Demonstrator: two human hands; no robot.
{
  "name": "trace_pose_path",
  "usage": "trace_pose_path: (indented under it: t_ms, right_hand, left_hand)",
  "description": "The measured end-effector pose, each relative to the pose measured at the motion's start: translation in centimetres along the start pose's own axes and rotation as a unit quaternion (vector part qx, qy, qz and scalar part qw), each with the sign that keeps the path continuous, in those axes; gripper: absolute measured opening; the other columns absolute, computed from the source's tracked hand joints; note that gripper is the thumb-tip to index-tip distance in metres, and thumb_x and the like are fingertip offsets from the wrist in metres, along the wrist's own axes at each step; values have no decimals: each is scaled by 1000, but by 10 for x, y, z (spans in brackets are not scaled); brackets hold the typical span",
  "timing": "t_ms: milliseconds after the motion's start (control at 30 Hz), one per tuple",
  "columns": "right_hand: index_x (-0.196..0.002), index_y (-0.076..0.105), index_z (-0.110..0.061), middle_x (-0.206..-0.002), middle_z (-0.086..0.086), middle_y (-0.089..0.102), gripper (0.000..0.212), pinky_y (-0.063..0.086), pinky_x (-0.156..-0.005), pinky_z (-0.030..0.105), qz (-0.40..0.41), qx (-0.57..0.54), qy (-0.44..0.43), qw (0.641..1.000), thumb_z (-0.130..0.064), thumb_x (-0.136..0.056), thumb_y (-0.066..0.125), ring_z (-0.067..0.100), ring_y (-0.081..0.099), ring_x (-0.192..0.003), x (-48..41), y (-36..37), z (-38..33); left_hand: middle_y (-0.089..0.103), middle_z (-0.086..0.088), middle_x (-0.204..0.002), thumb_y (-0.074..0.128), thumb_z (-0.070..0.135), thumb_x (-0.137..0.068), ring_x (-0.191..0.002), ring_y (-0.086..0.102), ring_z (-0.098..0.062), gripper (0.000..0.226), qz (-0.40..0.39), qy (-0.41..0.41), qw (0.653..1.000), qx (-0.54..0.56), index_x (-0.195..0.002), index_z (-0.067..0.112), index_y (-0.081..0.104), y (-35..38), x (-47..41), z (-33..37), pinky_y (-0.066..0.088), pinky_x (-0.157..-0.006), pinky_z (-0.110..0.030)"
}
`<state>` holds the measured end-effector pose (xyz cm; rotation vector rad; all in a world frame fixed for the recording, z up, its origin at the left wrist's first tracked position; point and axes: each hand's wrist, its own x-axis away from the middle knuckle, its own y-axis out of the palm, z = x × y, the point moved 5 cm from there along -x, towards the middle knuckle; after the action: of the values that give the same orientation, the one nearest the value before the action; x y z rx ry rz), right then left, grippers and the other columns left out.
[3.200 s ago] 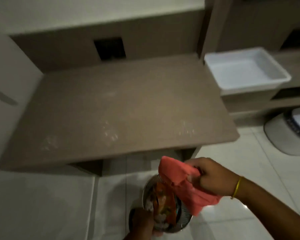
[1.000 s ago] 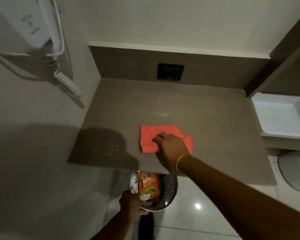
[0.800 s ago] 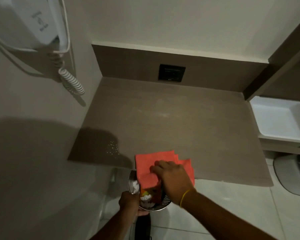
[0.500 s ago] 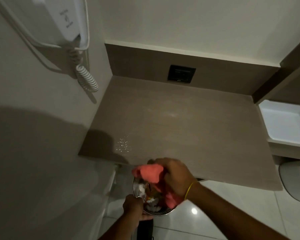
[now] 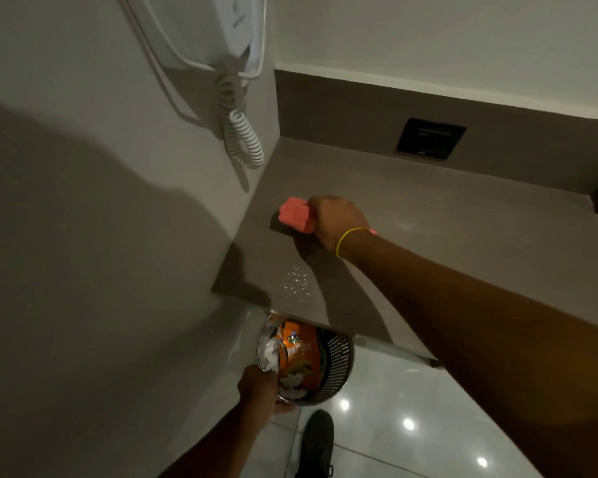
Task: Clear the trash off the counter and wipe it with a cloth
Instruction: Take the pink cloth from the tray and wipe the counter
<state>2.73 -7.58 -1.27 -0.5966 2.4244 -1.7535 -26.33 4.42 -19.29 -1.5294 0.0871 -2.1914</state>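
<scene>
Right hand (image 5: 337, 220): clamped on pink cloth (image 5: 296, 219), pressed to counter (image 5: 446, 236) near its left edge.
Left hand (image 5: 259, 388): gripping rim of metal bin (image 5: 339, 360), below counter's front edge.
Bin contents: orange snack bag (image 5: 299, 357), white crumpled paper (image 5: 270, 351).
Front-left corner: wet droplets (image 5: 296, 281).

I see matt brown counter (image 5: 446, 243), soft pink cloth (image 5: 296, 219) at 12, shiny perforated metal bin (image 5: 339, 367) at 6, glossy floor tiles (image 5: 394, 408).

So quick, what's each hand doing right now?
Left hand: closed on the rim of the metal bin, held below the counter edge.
Right hand: closed on the pink cloth, pressing it on the counter.
</scene>
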Motion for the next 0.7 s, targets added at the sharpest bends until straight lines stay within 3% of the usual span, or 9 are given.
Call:
trace_pose_path:
  t_ms: [100,200,333,433,500,567,633,700]
  right_hand:
    - [-132,64,-17,-135,14,67,45,57,-101,50,-31,29,-9,999,-29,-88,67,40,66,-122,-7,31,-5]
    - [-138,58,-18,-146,15,59,47,55,-101,51,-60,49,-11,997,-30,-92,63,41,62,-126,10,60,-10]
    - [-139,54,-22,-150,10,54,48,52,-99,52,-46,67,-54,995,-34,-93,60,37,58,-128,65,79,-26]
    - [-143,50,-25,-153,6,49,52,48,-100,54,-86,70,-104,988,-34,-93,62,33,53,-132,118,90,-39]
    - [-139,53,-25,-147,5,56,52,50,-96,53,-117,66,-130,982,-31,-88,64,33,59,-127,148,98,-43]
    - [-132,60,-24,-133,5,67,48,54,-91,48,-142,42,-137,979,-28,-84,64,33,67,-118,172,97,-39]
    - [-131,64,-23,-127,7,73,46,56,-92,45,-150,-20,-124,981,-23,-85,60,33,68,-116,192,89,-28]
    - [-125,69,-24,-120,8,77,44,57,-93,42,-148,-130,-93,976,-13,-84,59,31,70,-113,212,81,-9]
  left_hand:
    - [59,-31,-126,65,22,-100,-99,69,-57,33,-2,9,1000,16,-121,-2,56,-6,-9,9,63,-53,-53]
    - [61,-33,-126,60,12,-101,-93,70,-56,21,2,19,1000,25,-117,-1,56,-9,-15,15,62,-50,-47]
    - [66,-33,-116,56,5,-100,-81,73,-50,23,-7,24,999,45,-121,-4,57,-8,-15,18,63,-53,-51]
    - [70,-31,-108,52,3,-100,-77,75,-45,21,-21,20,999,41,-118,-6,59,-2,-8,13,64,-53,-55]
    - [71,-31,-109,58,7,-99,-81,76,-46,24,-27,15,999,25,-119,-6,62,4,-6,6,64,-58,-61]
    - [75,-27,-101,69,14,-95,-75,77,-41,27,-49,-8,999,11,-118,-1,69,13,1,0,65,-61,-58]
    - [75,-22,-88,74,21,-94,-71,76,-37,23,-58,-36,998,10,-111,7,74,22,22,-6,67,-66,-54]
    - [75,-18,-89,70,35,-96,-80,76,-37,23,-88,11,996,6,-100,13,71,34,42,-10,66,-61,-52]
